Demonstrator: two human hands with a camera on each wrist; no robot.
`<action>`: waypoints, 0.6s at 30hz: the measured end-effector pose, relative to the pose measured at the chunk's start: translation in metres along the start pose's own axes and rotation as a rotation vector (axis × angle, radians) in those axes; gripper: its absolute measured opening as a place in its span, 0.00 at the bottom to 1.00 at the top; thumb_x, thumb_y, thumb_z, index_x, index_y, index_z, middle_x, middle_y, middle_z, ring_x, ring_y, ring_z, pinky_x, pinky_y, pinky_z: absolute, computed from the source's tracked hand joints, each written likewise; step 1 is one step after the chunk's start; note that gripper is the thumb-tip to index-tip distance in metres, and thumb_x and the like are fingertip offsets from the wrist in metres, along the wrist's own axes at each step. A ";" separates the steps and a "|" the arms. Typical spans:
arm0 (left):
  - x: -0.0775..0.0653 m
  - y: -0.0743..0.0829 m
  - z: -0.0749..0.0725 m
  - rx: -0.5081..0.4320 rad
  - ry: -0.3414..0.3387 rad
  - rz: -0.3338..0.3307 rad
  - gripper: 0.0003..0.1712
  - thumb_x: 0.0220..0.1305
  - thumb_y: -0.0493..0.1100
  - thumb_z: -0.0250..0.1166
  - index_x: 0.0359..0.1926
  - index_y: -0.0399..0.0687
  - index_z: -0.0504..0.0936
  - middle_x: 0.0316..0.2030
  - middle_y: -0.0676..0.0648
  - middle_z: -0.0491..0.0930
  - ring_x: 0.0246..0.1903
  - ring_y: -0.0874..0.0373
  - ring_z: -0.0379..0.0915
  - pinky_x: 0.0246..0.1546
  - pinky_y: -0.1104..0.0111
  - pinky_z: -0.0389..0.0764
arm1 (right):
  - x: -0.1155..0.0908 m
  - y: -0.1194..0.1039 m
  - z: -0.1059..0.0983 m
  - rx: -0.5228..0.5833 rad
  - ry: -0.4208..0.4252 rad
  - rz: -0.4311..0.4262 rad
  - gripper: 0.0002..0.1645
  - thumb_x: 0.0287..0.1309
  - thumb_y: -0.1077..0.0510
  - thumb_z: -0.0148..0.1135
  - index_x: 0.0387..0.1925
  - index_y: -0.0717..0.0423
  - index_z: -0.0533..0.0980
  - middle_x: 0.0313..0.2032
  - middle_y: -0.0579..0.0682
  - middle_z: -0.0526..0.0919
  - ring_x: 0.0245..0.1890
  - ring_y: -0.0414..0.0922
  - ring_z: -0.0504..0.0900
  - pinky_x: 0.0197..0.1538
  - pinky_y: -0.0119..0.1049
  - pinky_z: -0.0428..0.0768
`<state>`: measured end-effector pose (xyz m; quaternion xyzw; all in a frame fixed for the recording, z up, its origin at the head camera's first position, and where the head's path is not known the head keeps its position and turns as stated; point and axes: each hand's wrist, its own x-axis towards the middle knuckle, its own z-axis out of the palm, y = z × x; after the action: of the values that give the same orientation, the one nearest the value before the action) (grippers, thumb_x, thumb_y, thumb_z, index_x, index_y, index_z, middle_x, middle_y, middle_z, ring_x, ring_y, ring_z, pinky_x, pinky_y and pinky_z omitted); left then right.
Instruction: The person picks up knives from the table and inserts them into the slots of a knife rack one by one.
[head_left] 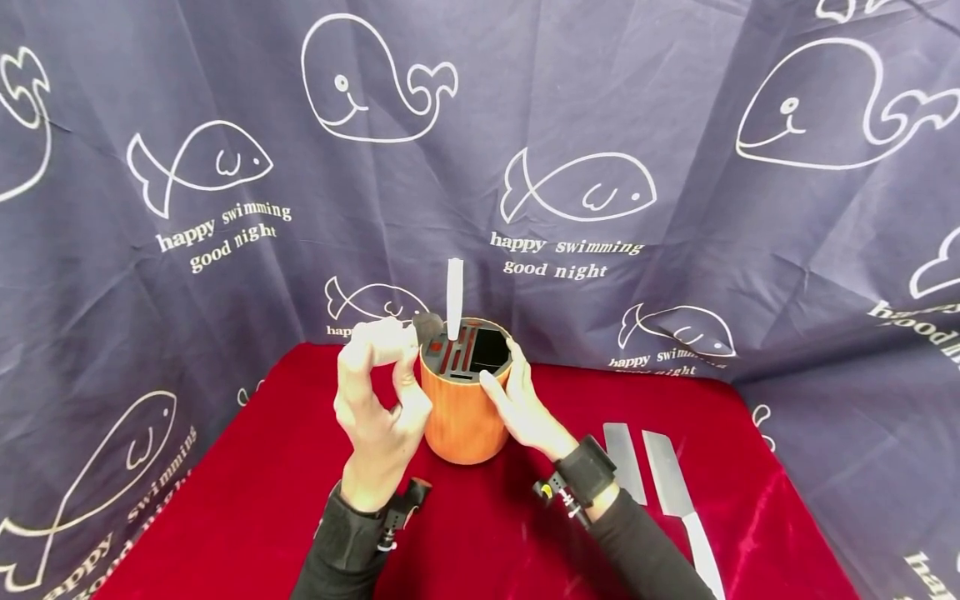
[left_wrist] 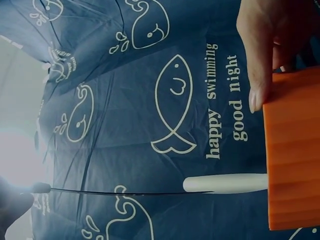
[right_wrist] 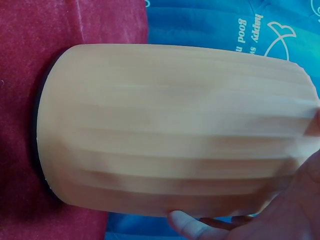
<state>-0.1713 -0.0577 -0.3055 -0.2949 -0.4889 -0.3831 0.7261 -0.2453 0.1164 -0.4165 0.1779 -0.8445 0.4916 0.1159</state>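
My left hand (head_left: 378, 400) is raised at the left of an orange round knife block (head_left: 465, 425), fingers curled and pinching a thin, dark, flat blade-like piece (head_left: 428, 326). In the left wrist view this piece (left_wrist: 125, 193) appears edge-on as a narrow line running toward the block; I cannot tell its exact kind. A white-handled knife (head_left: 454, 298) stands upright in one of the slots in the block's dark top. My right hand (head_left: 528, 408) grips the block's right side near the rim, thumb at the front edge. The ribbed side of the block (right_wrist: 175, 130) fills the right wrist view.
Two broad-bladed knives lie on the red cloth (head_left: 262, 492) at the right: one with a white handle (head_left: 667, 475), the other blade (head_left: 624, 458) partly behind my right sleeve. A dark printed curtain (head_left: 465, 200) hangs behind and beside the table.
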 end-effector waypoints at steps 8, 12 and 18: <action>-0.005 -0.003 -0.001 0.022 -0.032 -0.055 0.22 0.60 0.27 0.67 0.53 0.26 0.70 0.35 0.31 0.80 0.39 0.40 0.81 0.59 0.61 0.83 | -0.002 -0.001 0.000 0.005 -0.006 -0.021 0.47 0.72 0.46 0.54 0.79 0.56 0.42 0.76 0.64 0.48 0.78 0.59 0.50 0.79 0.60 0.55; -0.006 -0.003 0.000 0.008 -0.058 -0.081 0.21 0.58 0.24 0.66 0.52 0.25 0.70 0.35 0.31 0.79 0.40 0.41 0.80 0.60 0.64 0.82 | 0.000 0.000 -0.001 0.000 0.002 -0.011 0.47 0.73 0.45 0.53 0.79 0.56 0.41 0.77 0.64 0.47 0.78 0.60 0.50 0.79 0.60 0.55; -0.012 -0.006 0.000 0.055 -0.067 -0.079 0.27 0.52 0.21 0.68 0.53 0.28 0.70 0.38 0.31 0.79 0.42 0.41 0.79 0.62 0.66 0.81 | 0.000 0.001 -0.001 -0.001 -0.004 0.007 0.48 0.73 0.45 0.53 0.79 0.55 0.40 0.77 0.64 0.46 0.79 0.59 0.50 0.79 0.59 0.55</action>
<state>-0.1789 -0.0572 -0.3160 -0.2680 -0.5344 -0.3878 0.7016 -0.2458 0.1174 -0.4165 0.1759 -0.8456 0.4914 0.1124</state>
